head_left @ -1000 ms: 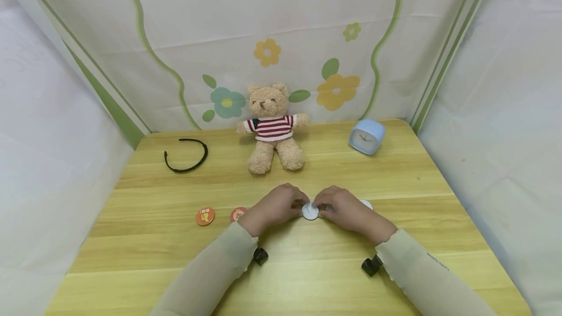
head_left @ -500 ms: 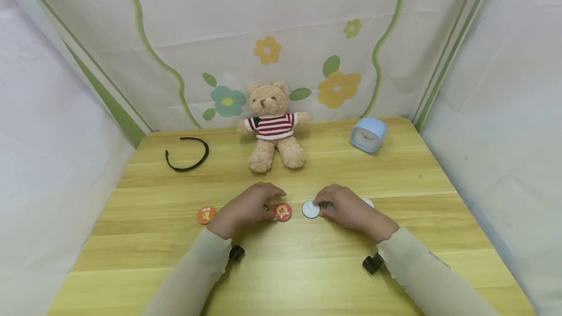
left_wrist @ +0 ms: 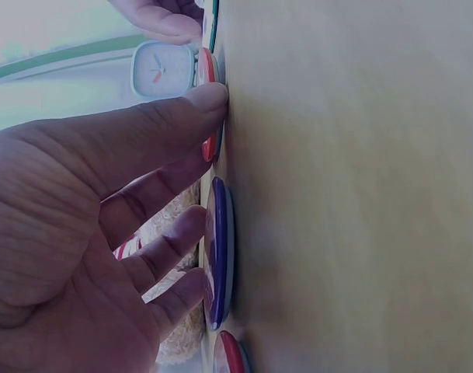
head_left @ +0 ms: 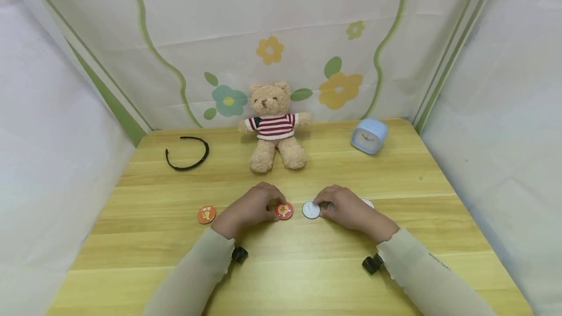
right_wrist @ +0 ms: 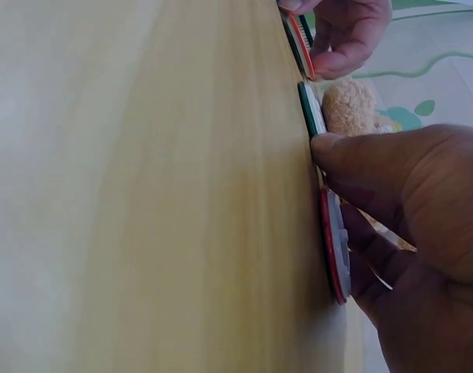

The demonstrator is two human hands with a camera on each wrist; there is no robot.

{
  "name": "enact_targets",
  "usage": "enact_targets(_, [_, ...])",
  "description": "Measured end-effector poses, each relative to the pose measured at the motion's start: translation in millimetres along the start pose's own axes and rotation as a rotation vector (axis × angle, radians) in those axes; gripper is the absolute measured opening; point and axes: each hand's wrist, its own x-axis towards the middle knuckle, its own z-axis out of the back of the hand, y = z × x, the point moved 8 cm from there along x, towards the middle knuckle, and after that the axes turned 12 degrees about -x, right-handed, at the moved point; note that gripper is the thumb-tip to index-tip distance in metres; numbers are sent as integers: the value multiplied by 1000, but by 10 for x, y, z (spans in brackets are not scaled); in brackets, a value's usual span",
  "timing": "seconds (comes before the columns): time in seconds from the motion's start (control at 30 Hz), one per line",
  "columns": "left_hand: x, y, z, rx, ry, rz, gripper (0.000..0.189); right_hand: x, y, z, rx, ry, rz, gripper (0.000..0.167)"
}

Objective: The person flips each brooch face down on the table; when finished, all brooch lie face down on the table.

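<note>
My left hand [head_left: 252, 206] pinches a round red badge [head_left: 284, 211] with yellow lettering between thumb and index finger, flat at the tabletop. Beside it, my right hand [head_left: 349, 208] holds a white-faced badge [head_left: 310, 210] by its edge, thumb and index fingertip on its right side. Under the left hand's other fingers lies a purple-edged badge [left_wrist: 218, 256], hidden from the head view. A red-edged badge [right_wrist: 335, 241] with a pale face lies beneath the right hand's other fingers. To the left of the left hand is an orange badge [head_left: 206, 214].
On the wooden table [head_left: 285, 267], a teddy bear [head_left: 274, 128] in a striped shirt sits at the back. A black headband [head_left: 205, 152] lies back left and a blue clock [head_left: 369, 136] stands back right. Another white disc [head_left: 370, 203] peeks out behind the right hand.
My left hand has left the white-faced badge and moved left to the red badge, its fingers closing on the rim. The right hand has stayed at the white-faced badge.
</note>
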Motion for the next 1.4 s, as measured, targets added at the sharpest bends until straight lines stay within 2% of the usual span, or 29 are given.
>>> enact_targets(0.13, [-14, 25, -2, -6, -7, 16, 30, 45, 49, 33, 64, -4, -18, 31])
enact_targets(0.23, [-25, 26, 5, -16, -13, 12, 28, 130, 153, 39, 98, 6, 10, 34])
enact_targets(0.47, [-38, 22, 11, -51, -17, 7, 23, 364, 360, -138, 37, 63, 50, 33])
enact_targets(0.73, [-28, 11, 15, -50, -23, 15, 17, 479, 573, -195, -3, 19, 116, 19])
enact_targets(0.97, [-37, 26, 29, -59, 5, -18, 15, 457, 567, -224, -27, 10, 118, 12])
enact_targets(1.13, [-50, 7, 46, -67, 36, -57, 21, 400, 510, -196, 23, -7, 81, 13])
enact_targets(1.2, [-52, -7, 57, -56, 31, -64, 22, 385, 497, -176, 40, -19, 63, 15])
enact_targets(1.4, [-39, -20, 94, -67, -10, -28, 23, 370, 473, -119, 41, -64, 8, 17])
